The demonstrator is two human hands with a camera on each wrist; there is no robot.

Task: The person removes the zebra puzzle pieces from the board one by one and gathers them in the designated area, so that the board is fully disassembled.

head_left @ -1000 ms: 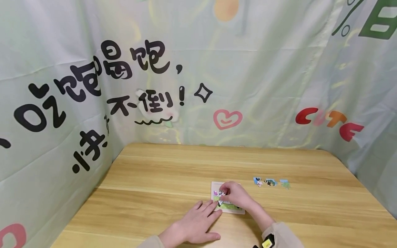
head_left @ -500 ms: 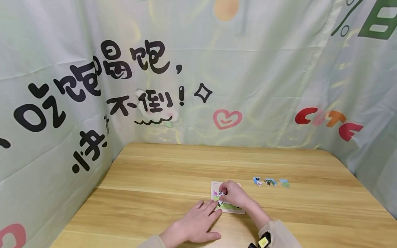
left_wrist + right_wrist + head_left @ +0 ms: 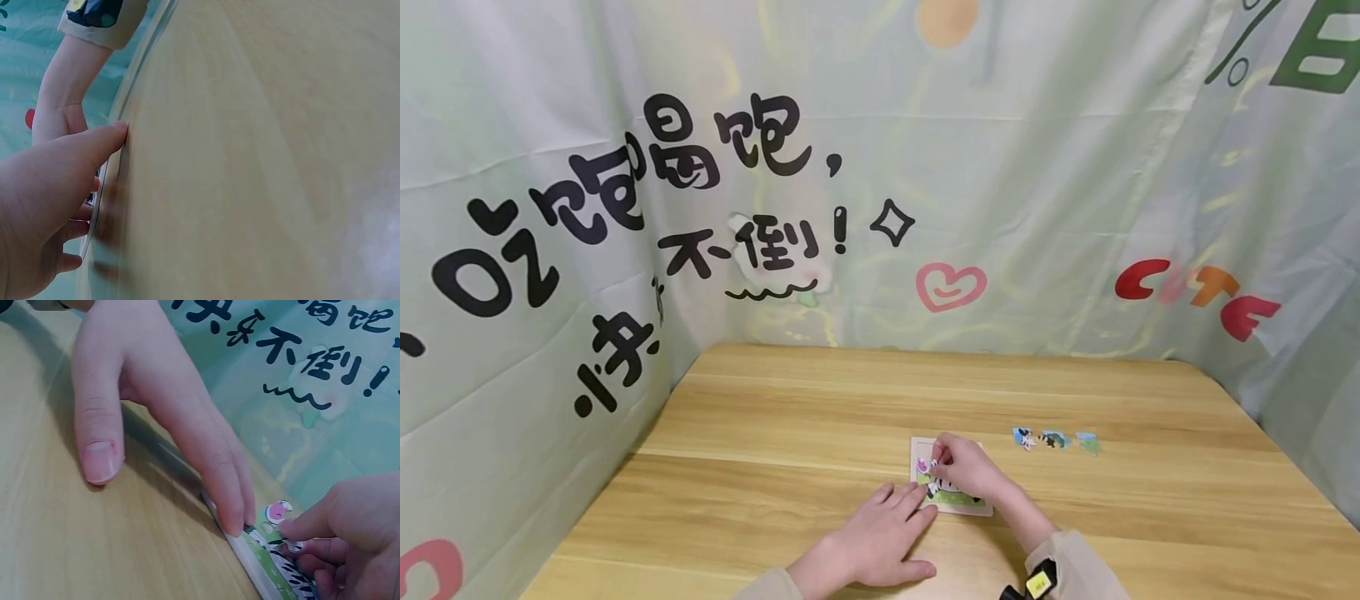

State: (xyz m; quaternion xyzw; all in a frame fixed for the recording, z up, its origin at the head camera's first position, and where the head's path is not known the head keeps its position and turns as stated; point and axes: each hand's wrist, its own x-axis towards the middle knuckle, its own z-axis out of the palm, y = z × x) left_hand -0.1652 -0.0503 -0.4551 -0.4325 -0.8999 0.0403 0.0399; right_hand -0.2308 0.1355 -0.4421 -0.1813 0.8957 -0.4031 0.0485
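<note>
A small puzzle board (image 3: 958, 501) lies flat on the wooden table (image 3: 790, 433), partly filled with a zebra and grass picture. My right hand (image 3: 937, 461) is over the board's far left part, fingers curled, pinching a puzzle piece (image 3: 289, 545) next to a pink-flower bit (image 3: 276, 511). My left hand (image 3: 907, 503) lies flat on the table with straight fingers (image 3: 232, 512), whose tips press the board's left edge (image 3: 249, 561). In the left wrist view, the left hand (image 3: 44, 200) is close up and the right forearm (image 3: 67, 81) is behind it.
Three loose puzzle pieces (image 3: 1054, 439) lie in a row on the table right of the board. Printed green cloth walls (image 3: 880, 183) close in the table at the back and on both sides. The near table edge runs under my sleeves.
My right hand has shifted slightly towards the board's far left corner with the piece. The left hand has stayed put.
</note>
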